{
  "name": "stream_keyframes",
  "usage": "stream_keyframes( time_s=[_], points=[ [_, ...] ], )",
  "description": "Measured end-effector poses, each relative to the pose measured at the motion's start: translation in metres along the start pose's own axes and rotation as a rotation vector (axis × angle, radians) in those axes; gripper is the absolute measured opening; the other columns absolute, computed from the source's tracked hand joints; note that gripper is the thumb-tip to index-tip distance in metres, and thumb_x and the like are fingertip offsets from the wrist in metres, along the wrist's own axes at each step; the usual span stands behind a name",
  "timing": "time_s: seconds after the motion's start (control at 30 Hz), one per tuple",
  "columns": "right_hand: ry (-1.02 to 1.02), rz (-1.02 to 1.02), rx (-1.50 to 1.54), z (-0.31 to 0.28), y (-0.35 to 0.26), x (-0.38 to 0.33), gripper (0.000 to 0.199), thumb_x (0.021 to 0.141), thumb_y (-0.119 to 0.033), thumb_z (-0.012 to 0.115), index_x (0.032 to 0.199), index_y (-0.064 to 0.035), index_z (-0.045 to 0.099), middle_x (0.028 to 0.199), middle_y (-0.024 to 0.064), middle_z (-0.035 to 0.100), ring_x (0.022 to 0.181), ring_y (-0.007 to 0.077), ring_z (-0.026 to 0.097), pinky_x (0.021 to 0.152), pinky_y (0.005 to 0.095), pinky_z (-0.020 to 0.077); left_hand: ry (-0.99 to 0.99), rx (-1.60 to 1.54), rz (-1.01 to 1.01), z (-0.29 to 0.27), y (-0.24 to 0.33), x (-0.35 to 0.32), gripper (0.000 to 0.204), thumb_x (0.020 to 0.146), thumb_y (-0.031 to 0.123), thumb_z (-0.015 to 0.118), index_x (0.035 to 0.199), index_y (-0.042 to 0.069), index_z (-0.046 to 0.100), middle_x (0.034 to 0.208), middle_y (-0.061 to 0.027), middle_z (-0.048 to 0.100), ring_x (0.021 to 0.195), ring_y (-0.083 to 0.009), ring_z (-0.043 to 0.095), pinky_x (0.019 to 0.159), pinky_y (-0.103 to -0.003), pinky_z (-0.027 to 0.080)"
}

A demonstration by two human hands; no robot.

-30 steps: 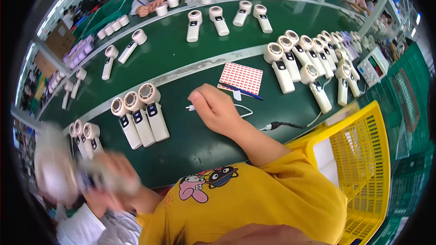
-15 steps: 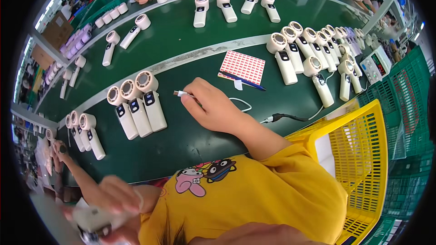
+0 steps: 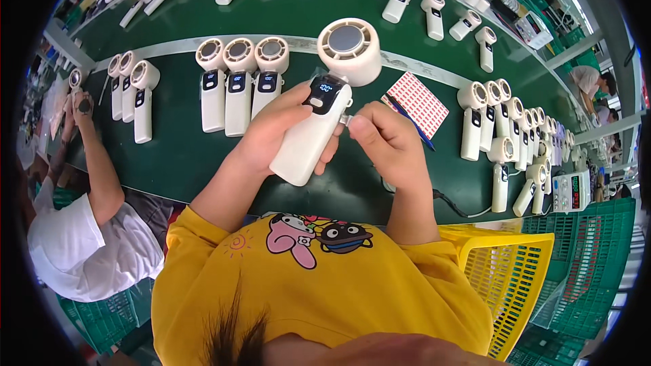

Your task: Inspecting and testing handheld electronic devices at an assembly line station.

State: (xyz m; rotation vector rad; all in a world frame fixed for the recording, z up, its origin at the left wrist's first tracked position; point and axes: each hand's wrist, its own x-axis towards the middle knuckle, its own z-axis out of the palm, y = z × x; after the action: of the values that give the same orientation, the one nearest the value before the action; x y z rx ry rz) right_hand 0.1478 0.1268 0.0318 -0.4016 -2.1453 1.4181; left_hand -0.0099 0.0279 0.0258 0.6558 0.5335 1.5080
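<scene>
A cream handheld fan [image 3: 306, 141] with a round grilled head and a lit display leans over the green bench in front of me. My left hand [image 3: 261, 137] is wrapped round its handle, thumb near the display and fingertips showing behind the far side. My right hand [image 3: 392, 144] pinches the white plug of a charging cable [image 3: 346, 120] against the handle's right side. Whether the plug is fully inside the fan is hidden by my fingers. Left of the held fan, three similar fans [image 3: 238, 88] lie side by side with their displays lit.
A red-and-white label sheet [image 3: 422, 103] with a blue pen [image 3: 411, 122] lies right of my hands. Several fans [image 3: 472, 125] crowd the right side near a bench power supply [image 3: 570, 192]. A yellow basket [image 3: 512, 257] stands at my right; a co-worker [image 3: 74, 244] works at left.
My left hand has come up from the lower left with the fan. The right hand has brought the cable plug to the fan's side. The view has swung leftward.
</scene>
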Motion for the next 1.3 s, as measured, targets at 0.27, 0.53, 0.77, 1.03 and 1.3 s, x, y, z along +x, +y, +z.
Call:
stream_keyframes(
  time_s=[0.27,0.53,0.77,1.03,1.3],
  points=[
    [-0.063,-0.003,0.086,-0.003,0.003,-0.002,0.017,0.085,-0.014,0.055,0.072,-0.0032,0.054,0.06,-0.0006,0.048,0.053,0.0086,0.037,0.05,0.0203,0.0319,-0.112,0.175,0.107,-0.004,-0.008,-0.001,0.044,0.08,0.02,0.05,0.113,-0.005,0.037,0.084,-0.02,0.054,0.048,-0.0239,0.053,0.034,-0.028,0.043],
    [-0.121,0.029,0.028,-0.007,0.003,-0.001,0.017,0.083,-0.013,0.056,0.071,-0.0024,0.054,0.059,-0.0003,0.048,0.053,0.0091,0.038,0.049,0.0207,0.0315,-0.092,0.241,0.078,-0.008,-0.005,-0.006,0.052,0.078,0.022,0.052,0.119,-0.004,0.033,0.084,-0.0185,0.053,0.048,-0.0225,0.053,0.035,-0.027,0.043],
    [0.031,-0.003,-0.115,0.01,0.001,-0.001,0.014,0.084,-0.012,0.055,0.074,-0.0029,0.054,0.063,0.0007,0.049,0.055,0.0098,0.039,0.051,0.0208,0.0332,0.089,0.625,0.147,0.005,-0.003,-0.009,0.059,0.078,0.015,0.046,0.128,-0.003,0.021,0.085,-0.0171,0.053,0.055,-0.0201,0.052,0.044,-0.026,0.044],
    [0.156,-0.103,-0.176,0.021,0.006,0.005,0.012,0.084,-0.012,0.054,0.077,-0.0024,0.055,0.063,0.0027,0.051,0.052,0.0129,0.041,0.05,0.0236,0.0356,0.093,1.092,0.38,-0.01,-0.018,-0.006,0.061,0.078,0.007,0.037,0.133,-0.001,0.012,0.089,-0.0164,0.053,0.061,-0.0192,0.052,0.051,-0.026,0.043],
    [0.034,-0.074,-0.146,0.007,0.006,0.006,0.007,0.083,-0.008,0.055,0.083,-0.0024,0.059,0.068,0.0004,0.053,0.059,0.0101,0.042,0.055,0.0203,0.0345,0.11,1.019,0.176,-0.005,-0.01,-0.008,0.063,0.07,-0.001,0.049,0.129,-0.006,0.025,0.127,-0.0246,0.033,0.105,-0.03,0.045,0.087,-0.032,0.038]
  ],
)
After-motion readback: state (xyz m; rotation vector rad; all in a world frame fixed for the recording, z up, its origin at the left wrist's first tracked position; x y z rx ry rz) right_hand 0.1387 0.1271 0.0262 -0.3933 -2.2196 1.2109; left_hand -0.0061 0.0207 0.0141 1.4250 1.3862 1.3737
